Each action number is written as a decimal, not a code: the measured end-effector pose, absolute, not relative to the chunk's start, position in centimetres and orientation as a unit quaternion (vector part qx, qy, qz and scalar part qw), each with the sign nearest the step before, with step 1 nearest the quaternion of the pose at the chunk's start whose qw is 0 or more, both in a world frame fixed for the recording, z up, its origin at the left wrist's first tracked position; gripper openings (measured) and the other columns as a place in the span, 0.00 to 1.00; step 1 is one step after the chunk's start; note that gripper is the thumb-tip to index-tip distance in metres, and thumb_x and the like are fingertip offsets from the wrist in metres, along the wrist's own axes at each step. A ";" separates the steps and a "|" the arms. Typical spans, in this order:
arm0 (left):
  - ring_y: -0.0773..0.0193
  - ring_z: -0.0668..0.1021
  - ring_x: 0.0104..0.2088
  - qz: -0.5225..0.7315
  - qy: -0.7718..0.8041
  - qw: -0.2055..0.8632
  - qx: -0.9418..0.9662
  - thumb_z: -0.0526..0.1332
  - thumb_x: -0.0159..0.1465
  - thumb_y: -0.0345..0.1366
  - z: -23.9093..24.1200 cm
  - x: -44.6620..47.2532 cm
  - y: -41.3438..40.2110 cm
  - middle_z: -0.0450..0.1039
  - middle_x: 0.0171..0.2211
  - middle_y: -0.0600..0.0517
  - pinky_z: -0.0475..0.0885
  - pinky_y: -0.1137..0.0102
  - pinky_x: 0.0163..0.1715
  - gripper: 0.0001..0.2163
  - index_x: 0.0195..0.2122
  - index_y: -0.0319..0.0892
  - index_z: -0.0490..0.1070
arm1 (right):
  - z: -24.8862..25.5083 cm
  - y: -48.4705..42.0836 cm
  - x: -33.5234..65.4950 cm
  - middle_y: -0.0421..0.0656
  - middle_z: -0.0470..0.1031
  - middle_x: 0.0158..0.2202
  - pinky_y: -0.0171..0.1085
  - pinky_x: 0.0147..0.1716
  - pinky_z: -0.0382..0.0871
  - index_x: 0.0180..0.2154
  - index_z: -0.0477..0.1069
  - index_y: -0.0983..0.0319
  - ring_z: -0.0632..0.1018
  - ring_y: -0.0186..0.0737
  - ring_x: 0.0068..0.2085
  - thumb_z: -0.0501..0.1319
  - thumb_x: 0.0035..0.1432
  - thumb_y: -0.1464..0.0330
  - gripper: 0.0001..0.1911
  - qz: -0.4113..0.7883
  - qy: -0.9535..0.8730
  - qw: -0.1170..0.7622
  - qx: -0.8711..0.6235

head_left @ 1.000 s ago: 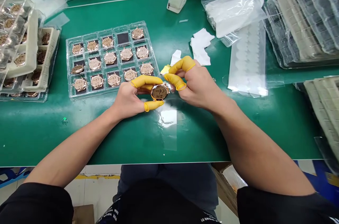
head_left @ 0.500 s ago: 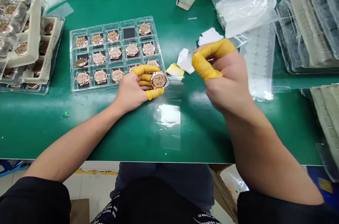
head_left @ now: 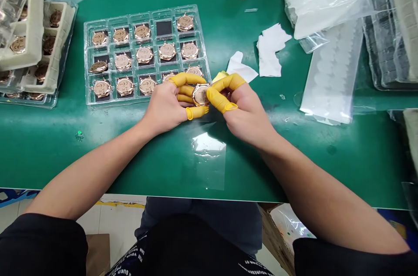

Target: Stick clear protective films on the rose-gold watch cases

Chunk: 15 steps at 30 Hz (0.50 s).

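My left hand [head_left: 170, 106], with yellow finger cots, is closed around a rose-gold watch case [head_left: 200, 94], held back side up just above the green mat. My right hand [head_left: 243, 108], also in yellow cots, pinches at the case's right edge with thumb and forefinger. Just left of both hands lies a clear compartment tray [head_left: 88, 67] filled with several similar watch cases. A clear film strip [head_left: 209, 158] lies on the mat below my hands.
Stacked trays of watch cases [head_left: 29, 45] stand at the far left. White paper scraps [head_left: 269, 49] and a plastic bag of white sheets [head_left: 323, 1] lie to the upper right, with a film sheet [head_left: 333, 75] and stacked trays [head_left: 392, 36] at the right edge.
My right hand, which had swung up and away to the right half a second ago, has come back to the watch case. My left hand kept hold of the case throughout.
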<state>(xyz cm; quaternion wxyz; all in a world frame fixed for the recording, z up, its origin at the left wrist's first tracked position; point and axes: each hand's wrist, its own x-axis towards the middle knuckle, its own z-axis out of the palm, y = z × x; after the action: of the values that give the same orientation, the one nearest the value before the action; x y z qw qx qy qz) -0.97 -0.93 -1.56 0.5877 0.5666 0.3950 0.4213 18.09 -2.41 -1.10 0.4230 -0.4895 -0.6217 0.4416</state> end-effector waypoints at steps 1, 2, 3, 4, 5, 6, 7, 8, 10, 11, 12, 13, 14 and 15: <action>0.64 0.87 0.37 0.420 0.394 0.586 0.570 0.76 0.49 0.29 -1.6 -1.0 -0.9 0.83 0.36 0.56 0.85 0.73 0.37 0.27 0.51 0.43 0.75 | -1.1 -2.4 18.0 0.39 0.72 0.38 0.43 0.42 0.69 0.39 0.71 0.55 0.72 0.39 0.38 0.66 0.65 0.44 0.22 0.440 -0.622 0.425 -0.488; 0.64 0.87 0.37 0.419 0.394 0.583 0.573 0.76 0.49 0.29 -1.6 -1.0 -0.9 0.83 0.36 0.56 0.85 0.72 0.37 0.27 0.51 0.43 0.75 | -1.1 -2.5 18.0 0.39 0.72 0.38 0.43 0.42 0.69 0.39 0.71 0.55 0.72 0.39 0.37 0.66 0.65 0.44 0.22 0.437 -0.623 0.427 -0.488; 0.64 0.87 0.37 0.419 0.395 0.581 0.575 0.76 0.49 0.29 -1.6 -1.0 -0.9 0.83 0.36 0.56 0.85 0.72 0.37 0.26 0.51 0.43 0.75 | -1.1 -2.5 17.9 0.38 0.72 0.37 0.43 0.42 0.68 0.39 0.71 0.55 0.72 0.39 0.37 0.66 0.65 0.44 0.21 0.436 -0.623 0.429 -0.487; 0.64 0.87 0.37 0.418 0.397 0.578 0.577 0.76 0.49 0.29 -1.6 -1.0 -1.0 0.83 0.36 0.56 0.85 0.72 0.37 0.26 0.50 0.43 0.75 | -1.0 -2.5 17.9 0.38 0.72 0.37 0.43 0.42 0.68 0.39 0.70 0.55 0.72 0.38 0.37 0.66 0.65 0.44 0.21 0.436 -0.623 0.431 -0.486; 0.64 0.87 0.37 0.418 0.399 0.576 0.578 0.76 0.50 0.29 -1.6 -1.0 -1.0 0.83 0.36 0.56 0.85 0.72 0.37 0.26 0.50 0.43 0.75 | -1.0 -2.5 17.8 0.38 0.72 0.37 0.43 0.41 0.68 0.38 0.70 0.55 0.72 0.38 0.37 0.66 0.65 0.44 0.22 0.436 -0.621 0.434 -0.485; 0.64 0.87 0.37 0.418 0.401 0.574 0.579 0.76 0.50 0.29 -1.7 -1.0 -1.0 0.83 0.36 0.56 0.85 0.72 0.37 0.26 0.50 0.43 0.75 | -1.0 -2.6 17.7 0.38 0.72 0.37 0.43 0.41 0.67 0.38 0.70 0.55 0.72 0.38 0.37 0.66 0.65 0.44 0.22 0.437 -0.619 0.437 -0.484; 0.64 0.87 0.37 0.419 0.402 0.573 0.579 0.76 0.50 0.29 -1.7 -1.0 -1.0 0.83 0.36 0.56 0.85 0.72 0.37 0.26 0.50 0.43 0.75 | -0.9 -2.6 17.7 0.38 0.72 0.37 0.42 0.41 0.67 0.38 0.70 0.55 0.72 0.38 0.37 0.66 0.65 0.44 0.22 0.439 -0.617 0.440 -0.483; 0.65 0.87 0.37 0.420 0.403 0.571 0.580 0.76 0.50 0.29 -1.7 -1.0 -1.1 0.83 0.36 0.56 0.85 0.72 0.37 0.26 0.50 0.43 0.75 | -0.9 -2.6 17.6 0.38 0.72 0.37 0.42 0.41 0.66 0.38 0.70 0.55 0.72 0.38 0.37 0.66 0.65 0.44 0.22 0.442 -0.615 0.443 -0.481; 0.65 0.87 0.37 0.422 0.403 0.567 0.582 0.76 0.50 0.29 -1.7 -0.9 -1.1 0.82 0.36 0.56 0.85 0.72 0.38 0.26 0.50 0.43 0.75 | -0.9 -2.7 17.5 0.38 0.72 0.37 0.43 0.41 0.66 0.38 0.70 0.56 0.71 0.38 0.37 0.66 0.65 0.44 0.23 0.443 -0.613 0.449 -0.476; 0.65 0.87 0.37 0.422 0.404 0.565 0.582 0.76 0.50 0.29 -1.7 -0.9 -1.1 0.82 0.36 0.56 0.85 0.72 0.38 0.26 0.50 0.43 0.75 | -0.9 -2.7 17.5 0.38 0.72 0.37 0.43 0.41 0.65 0.38 0.70 0.56 0.71 0.38 0.37 0.66 0.65 0.43 0.23 0.443 -0.613 0.451 -0.475; 0.65 0.87 0.36 0.421 0.405 0.564 0.583 0.76 0.50 0.28 -1.7 -0.9 -1.1 0.82 0.36 0.56 0.85 0.72 0.37 0.26 0.50 0.42 0.75 | -1.0 -2.7 17.5 0.38 0.72 0.37 0.43 0.41 0.65 0.38 0.70 0.56 0.71 0.38 0.37 0.66 0.65 0.43 0.24 0.441 -0.613 0.452 -0.475; 0.65 0.86 0.36 0.419 0.407 0.564 0.583 0.76 0.50 0.28 -1.6 -0.9 -1.1 0.82 0.36 0.56 0.85 0.72 0.37 0.26 0.51 0.42 0.75 | -1.0 -2.7 17.6 0.38 0.72 0.37 0.43 0.41 0.65 0.38 0.70 0.56 0.70 0.38 0.37 0.66 0.65 0.42 0.24 0.440 -0.612 0.452 -0.477; 0.65 0.86 0.36 0.417 0.409 0.564 0.583 0.76 0.50 0.28 -1.6 -0.9 -1.1 0.82 0.37 0.56 0.85 0.72 0.37 0.26 0.51 0.42 0.75 | -1.0 -2.6 17.6 0.38 0.71 0.37 0.43 0.41 0.64 0.38 0.70 0.56 0.70 0.37 0.36 0.66 0.64 0.42 0.25 0.438 -0.611 0.452 -0.481; 0.66 0.86 0.36 0.415 0.411 0.564 0.584 0.75 0.50 0.28 -1.5 -0.9 -1.1 0.82 0.37 0.56 0.85 0.72 0.38 0.26 0.51 0.42 0.75 | -1.0 -2.6 17.6 0.38 0.71 0.36 0.43 0.41 0.64 0.38 0.70 0.56 0.70 0.37 0.36 0.66 0.64 0.41 0.25 0.437 -0.610 0.451 -0.484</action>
<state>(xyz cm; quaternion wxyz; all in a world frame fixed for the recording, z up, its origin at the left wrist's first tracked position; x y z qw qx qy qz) -0.85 -1.08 -1.51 0.5639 0.5837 0.4112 0.4150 17.63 -2.61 -1.01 0.4508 -0.4840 -0.6098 0.4366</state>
